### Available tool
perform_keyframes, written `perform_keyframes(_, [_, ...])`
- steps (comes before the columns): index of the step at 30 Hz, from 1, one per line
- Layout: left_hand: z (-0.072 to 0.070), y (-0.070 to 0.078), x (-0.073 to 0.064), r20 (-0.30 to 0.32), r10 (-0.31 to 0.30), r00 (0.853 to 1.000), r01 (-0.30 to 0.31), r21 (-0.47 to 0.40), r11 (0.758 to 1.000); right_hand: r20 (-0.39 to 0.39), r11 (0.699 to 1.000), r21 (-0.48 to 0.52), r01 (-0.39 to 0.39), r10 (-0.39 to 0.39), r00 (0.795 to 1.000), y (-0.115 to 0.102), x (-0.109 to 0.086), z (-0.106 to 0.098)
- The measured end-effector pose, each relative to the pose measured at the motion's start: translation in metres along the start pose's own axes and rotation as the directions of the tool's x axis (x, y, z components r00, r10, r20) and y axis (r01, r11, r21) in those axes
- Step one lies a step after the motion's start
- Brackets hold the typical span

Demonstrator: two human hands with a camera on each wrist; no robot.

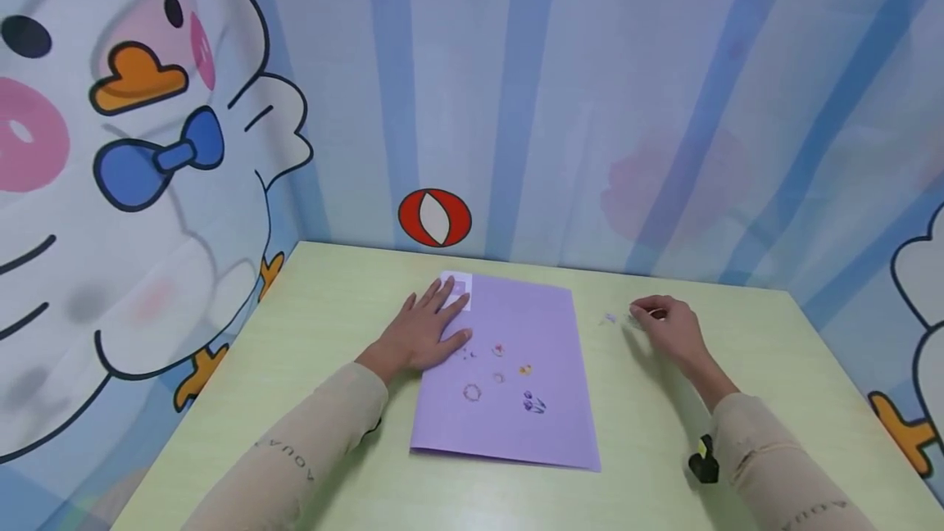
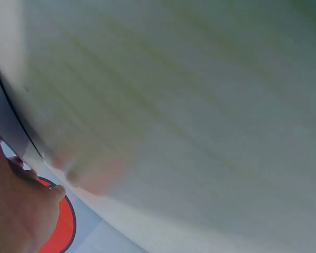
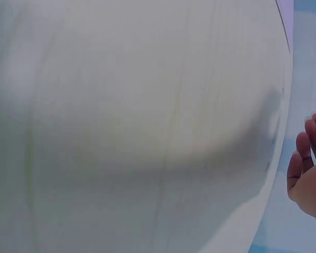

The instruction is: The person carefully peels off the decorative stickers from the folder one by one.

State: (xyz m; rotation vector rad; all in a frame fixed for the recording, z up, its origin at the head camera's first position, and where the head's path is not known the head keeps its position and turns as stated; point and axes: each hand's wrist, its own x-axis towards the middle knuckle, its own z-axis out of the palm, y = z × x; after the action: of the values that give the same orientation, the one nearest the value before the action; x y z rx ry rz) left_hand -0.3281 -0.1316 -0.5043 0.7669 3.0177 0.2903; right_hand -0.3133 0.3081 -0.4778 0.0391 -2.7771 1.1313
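Note:
A purple paper folder (image 1: 516,433) lies on the table, with several small stickers, among them a ring-shaped sticker (image 1: 472,392) and a dark blue one (image 1: 534,403). My left hand (image 1: 424,334) rests with spread fingers on the folder's upper left, partly over a white label (image 1: 463,301). In the left wrist view, part of the left hand (image 2: 23,211) shows at the lower left. Right of the folder, my right hand (image 1: 673,334) pinches a small clear piece between thumb and bent forefinger, mostly hidden by the fingers. A tiny purple-marked piece (image 1: 610,318) lies beside those fingertips. In the right wrist view, curled fingers of the right hand (image 3: 312,179) show.
The pale yellow-green table (image 1: 332,301) ends at the back against a striped blue cloth backdrop (image 1: 575,105) with cartoon ducks. A small black device (image 1: 704,461) hangs at my right sleeve (image 1: 774,457).

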Motion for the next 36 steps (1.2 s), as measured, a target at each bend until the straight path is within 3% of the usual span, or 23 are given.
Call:
perform_keyframes(9, [0.003,-0.001,0.001,0.011,-0.007,1.0,0.007,0.025,1.0,0.012,0.992,0.011,0.128,-0.128,0.992,-0.029,0.0,0.018])
perform_keyframes(24, [0.003,0.003,0.001,0.015,-0.014,1.0,0.013,0.012,1.0,0.043,0.967,0.057,0.25,-0.253,0.967,-0.062,-0.004,0.056])
perform_keyframes(36, [-0.001,0.003,-0.001,0.028,-0.014,0.999,0.014,0.004,1.0,0.116,0.963,0.094,0.252,-0.262,0.958,-0.082,-0.009,0.077])
